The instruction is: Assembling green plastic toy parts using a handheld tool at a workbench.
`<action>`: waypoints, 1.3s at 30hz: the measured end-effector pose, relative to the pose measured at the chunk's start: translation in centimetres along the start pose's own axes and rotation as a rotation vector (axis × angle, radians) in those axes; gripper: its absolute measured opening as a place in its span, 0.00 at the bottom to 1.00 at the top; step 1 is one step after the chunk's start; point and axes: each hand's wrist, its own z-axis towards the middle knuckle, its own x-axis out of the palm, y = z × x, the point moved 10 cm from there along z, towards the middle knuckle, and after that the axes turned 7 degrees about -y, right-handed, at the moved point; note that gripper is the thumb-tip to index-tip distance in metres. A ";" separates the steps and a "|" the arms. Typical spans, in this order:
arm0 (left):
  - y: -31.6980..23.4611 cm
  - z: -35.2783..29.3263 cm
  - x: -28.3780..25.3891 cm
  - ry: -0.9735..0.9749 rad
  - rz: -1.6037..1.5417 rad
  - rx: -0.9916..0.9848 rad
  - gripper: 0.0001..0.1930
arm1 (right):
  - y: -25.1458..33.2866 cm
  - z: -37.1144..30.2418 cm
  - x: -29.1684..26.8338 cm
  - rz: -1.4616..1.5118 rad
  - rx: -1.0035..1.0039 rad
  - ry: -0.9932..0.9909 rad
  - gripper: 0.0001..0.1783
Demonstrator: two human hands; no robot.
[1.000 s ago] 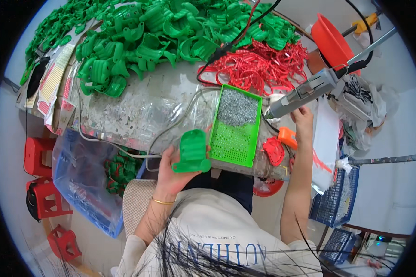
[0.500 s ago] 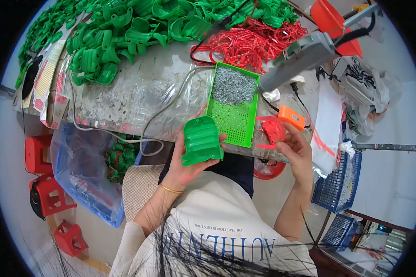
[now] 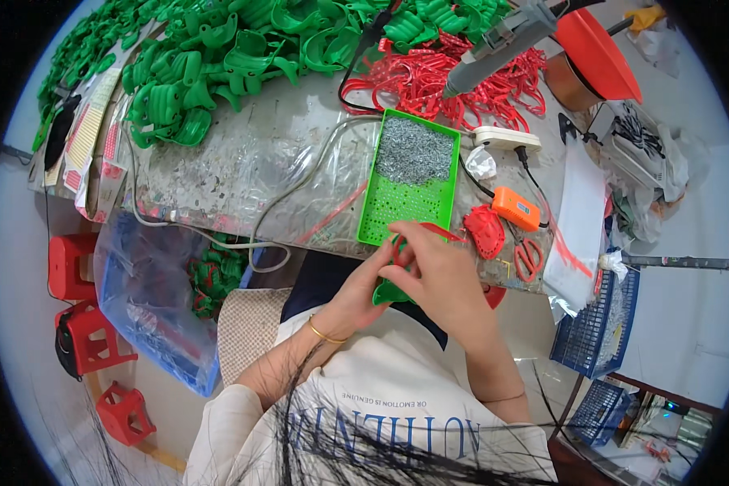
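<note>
My left hand point(image 3: 360, 288) is closed around a curved, ribbed green plastic shell point(image 3: 390, 293), held low in front of the table edge. My right hand point(image 3: 444, 279) comes over it from the right, fingers bent, pinching a thin red plastic strap point(image 3: 443, 232) against the shell. Fingers cover most of the shell and the strap. Just beyond the hands lies a bright green perforated tray point(image 3: 364, 217), with a heap of small silvery metal pieces point(image 3: 415, 151) at its far end. Right of the tray rests a red moulded piece point(image 3: 484, 231), beside red-handled scissors point(image 3: 529, 257).
Many green shells point(image 3: 243, 53) pile across the back, beside tangled red straps point(image 3: 413, 77). A grey powered screwdriver point(image 3: 502, 49) hangs over the straps. An orange box point(image 3: 516, 208) and white power strip point(image 3: 506, 138) lie right. A plastic-lined blue bin point(image 3: 150, 308) stands at left.
My right hand has moved left from the red piece to the green shell, bringing a red strap. The shell has tilted and sits closer to the right hand. The hanging screwdriver has swung away.
</note>
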 end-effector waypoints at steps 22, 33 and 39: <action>-4.1 -1.4 0.0 -0.100 0.424 0.315 0.24 | -0.3 0.3 -1.5 0.022 0.004 -0.150 0.13; -1.9 -3.4 0.6 0.049 -0.002 0.014 0.25 | -2.5 -0.2 -1.9 -0.083 0.104 -0.178 0.10; -1.1 -2.7 -0.8 0.057 -0.186 -0.004 0.33 | -4.8 -0.4 -1.6 0.055 0.197 -0.196 0.09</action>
